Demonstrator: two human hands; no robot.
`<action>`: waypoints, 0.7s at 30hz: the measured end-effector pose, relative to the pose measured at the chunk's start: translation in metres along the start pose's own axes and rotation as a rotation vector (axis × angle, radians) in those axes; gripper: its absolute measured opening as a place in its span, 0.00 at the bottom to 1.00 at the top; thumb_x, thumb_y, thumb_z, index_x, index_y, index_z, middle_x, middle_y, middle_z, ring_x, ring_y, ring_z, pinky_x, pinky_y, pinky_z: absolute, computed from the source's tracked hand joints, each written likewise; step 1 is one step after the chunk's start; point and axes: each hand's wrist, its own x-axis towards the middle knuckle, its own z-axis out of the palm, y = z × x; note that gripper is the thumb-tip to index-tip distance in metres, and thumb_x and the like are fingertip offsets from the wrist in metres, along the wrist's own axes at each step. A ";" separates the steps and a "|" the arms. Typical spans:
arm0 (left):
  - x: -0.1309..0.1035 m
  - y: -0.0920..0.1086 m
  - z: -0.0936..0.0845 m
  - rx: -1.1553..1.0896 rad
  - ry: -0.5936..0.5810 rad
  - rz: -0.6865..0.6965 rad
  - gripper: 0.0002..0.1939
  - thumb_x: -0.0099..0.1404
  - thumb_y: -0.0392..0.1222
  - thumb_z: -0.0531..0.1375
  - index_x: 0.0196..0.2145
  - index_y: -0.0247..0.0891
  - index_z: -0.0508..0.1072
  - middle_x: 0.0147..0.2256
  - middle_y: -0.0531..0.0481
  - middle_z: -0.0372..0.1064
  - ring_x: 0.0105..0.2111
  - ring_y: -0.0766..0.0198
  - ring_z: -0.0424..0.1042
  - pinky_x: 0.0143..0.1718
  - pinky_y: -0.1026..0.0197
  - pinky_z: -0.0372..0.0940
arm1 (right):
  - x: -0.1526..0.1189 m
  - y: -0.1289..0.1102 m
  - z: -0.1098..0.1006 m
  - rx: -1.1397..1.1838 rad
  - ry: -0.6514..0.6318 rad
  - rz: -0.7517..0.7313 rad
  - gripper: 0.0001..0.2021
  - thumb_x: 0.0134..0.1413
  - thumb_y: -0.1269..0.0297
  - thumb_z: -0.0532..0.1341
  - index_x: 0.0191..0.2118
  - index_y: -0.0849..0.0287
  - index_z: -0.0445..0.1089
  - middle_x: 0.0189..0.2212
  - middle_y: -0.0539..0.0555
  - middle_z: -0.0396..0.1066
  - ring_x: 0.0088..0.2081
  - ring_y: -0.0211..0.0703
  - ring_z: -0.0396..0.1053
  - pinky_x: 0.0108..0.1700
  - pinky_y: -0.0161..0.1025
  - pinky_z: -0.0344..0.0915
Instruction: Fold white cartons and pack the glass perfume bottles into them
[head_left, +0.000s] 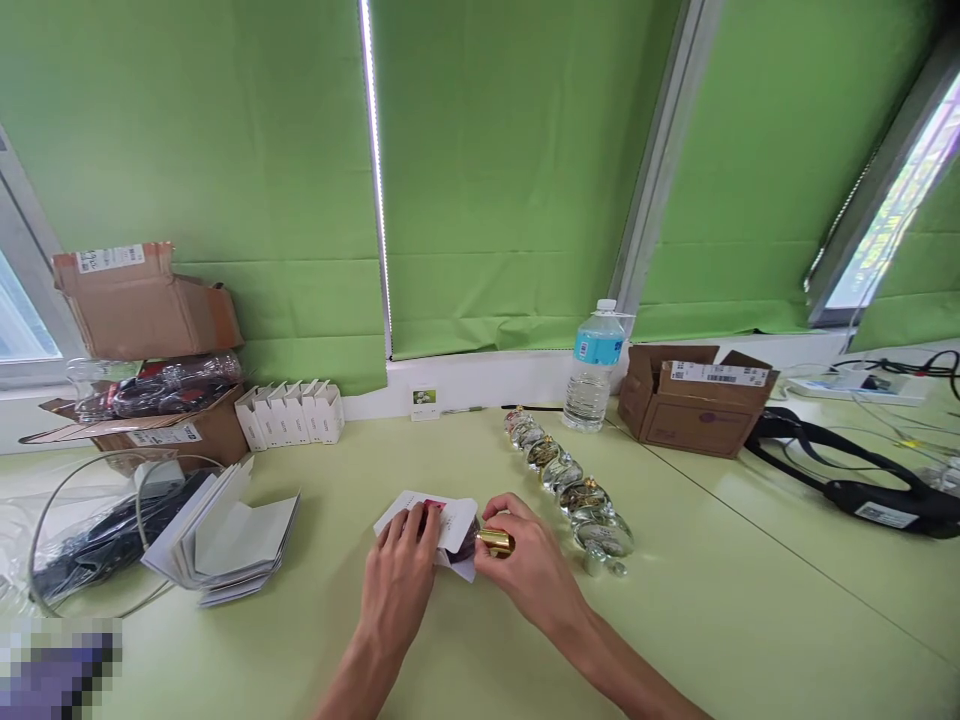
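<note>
A white card box with a red mark lies in the middle of the table, its right end open. My left hand is closed over the left part of the box, fingers on its top. At the open end, my right hand pinches a gold cap. The cap is on a dark item partly inside the box; the box hides the rest of it. To the right of my hands, a row of several shiny glass bottles runs away toward the window.
A water bottle and an open brown box stand behind to the right, near a black strapped device. At left are folded white cartons, upright small white boxes, stacked brown boxes and a cable loop.
</note>
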 end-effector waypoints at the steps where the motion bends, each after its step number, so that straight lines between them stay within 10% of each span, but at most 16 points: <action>1: 0.000 -0.001 0.000 0.006 -0.001 -0.005 0.23 0.61 0.28 0.55 0.53 0.41 0.65 0.50 0.45 0.67 0.47 0.54 0.69 0.41 0.54 0.70 | 0.000 0.001 0.000 0.011 -0.002 0.002 0.09 0.49 0.69 0.56 0.21 0.58 0.67 0.34 0.53 0.67 0.27 0.37 0.66 0.30 0.36 0.63; 21: 0.000 -0.019 0.007 0.019 -0.051 -0.102 0.26 0.58 0.26 0.56 0.54 0.39 0.63 0.50 0.43 0.65 0.49 0.53 0.66 0.51 0.48 0.63 | 0.002 0.005 -0.003 0.069 -0.010 0.027 0.09 0.50 0.67 0.57 0.21 0.59 0.66 0.33 0.53 0.67 0.29 0.39 0.66 0.31 0.36 0.62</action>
